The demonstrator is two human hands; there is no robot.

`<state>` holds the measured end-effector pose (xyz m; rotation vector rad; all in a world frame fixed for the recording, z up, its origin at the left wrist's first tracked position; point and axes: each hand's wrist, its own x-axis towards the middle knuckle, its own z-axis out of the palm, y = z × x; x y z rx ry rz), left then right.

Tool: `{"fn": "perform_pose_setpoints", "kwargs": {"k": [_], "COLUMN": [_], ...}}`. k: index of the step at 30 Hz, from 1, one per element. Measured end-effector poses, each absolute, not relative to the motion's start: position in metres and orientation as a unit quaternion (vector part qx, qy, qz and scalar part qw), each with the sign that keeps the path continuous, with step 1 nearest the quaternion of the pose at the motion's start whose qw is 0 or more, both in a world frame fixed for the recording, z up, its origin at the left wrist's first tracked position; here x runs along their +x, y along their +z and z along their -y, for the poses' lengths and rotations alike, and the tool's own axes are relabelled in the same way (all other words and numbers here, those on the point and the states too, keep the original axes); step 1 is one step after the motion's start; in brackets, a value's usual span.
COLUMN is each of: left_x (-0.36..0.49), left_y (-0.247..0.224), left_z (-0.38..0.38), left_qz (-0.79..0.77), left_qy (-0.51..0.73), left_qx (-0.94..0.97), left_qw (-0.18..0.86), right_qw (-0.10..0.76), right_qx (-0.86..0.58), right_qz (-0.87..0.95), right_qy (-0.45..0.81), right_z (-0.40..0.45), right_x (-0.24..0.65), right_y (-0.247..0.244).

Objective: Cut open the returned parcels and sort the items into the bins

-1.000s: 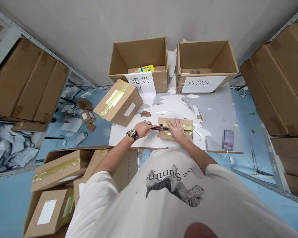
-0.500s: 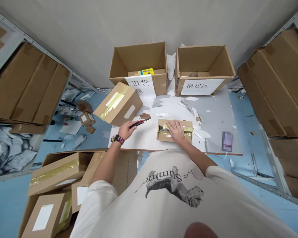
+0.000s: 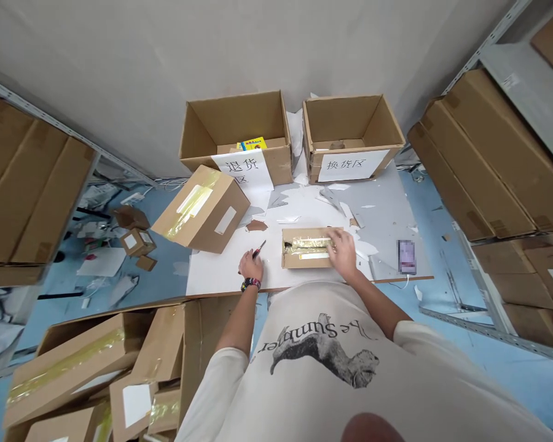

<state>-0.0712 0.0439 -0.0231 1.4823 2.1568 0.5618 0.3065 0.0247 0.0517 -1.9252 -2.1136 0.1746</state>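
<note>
My left hand (image 3: 251, 265) closed on utility knife (image 3: 259, 248), just beside taped carton (image 3: 304, 256) on desk (image 3: 216, 279). Right hand (image 3: 343, 253) open, resting on carton's right end. Tape strip (image 3: 309, 244) across top, dark gap at left end; carton not yet opened.

The utility knife (image 3: 258, 249) is too small to detail; the phone (image 3: 406, 256) is pixelated.

Left hand (image 3: 251, 266) around a box cutter (image 3: 259, 248), near a taped cardboard box (image 3: 306, 248) under the right hand (image 3: 342, 253).
</note>
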Motion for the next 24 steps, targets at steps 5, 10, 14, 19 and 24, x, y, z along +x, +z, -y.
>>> {"fn": "perform_pose_setpoints", "kwargs": {"k": [5,10,14,19,24], "left_x": [-0.028,0.015,0.031,0.035,0.043], "left_y": [0.015,0.038,0.046,0.062,0.054], "left_z": [-0.050,-0.055,-0.064,-0.086,-0.116], "left_qz": [-0.608,-0.466,-0.475,-0.456,-0.446], "left_qy": [0.317,0.127,0.073,0.127,0.101], "left_qx": [0.684,0.842,0.854,0.860,0.859], "left_qw": [0.250,0.242,0.198,0.192,0.228], "right_qw": [0.138,0.063,0.062,0.108,0.060], "right_qx": [-0.655,-0.604,-0.615,-0.587,-0.597], "right_qz": [0.741,0.787,0.773,0.794,0.788], "right_qy": [0.059,0.111,0.142,0.119,0.140], "right_z": [0.000,0.000,-0.014,-0.022,-0.034], "right_x": [0.338,0.304,0.295,0.303,0.294], "right_y": [0.039,0.027,0.032,0.044,0.044]}}
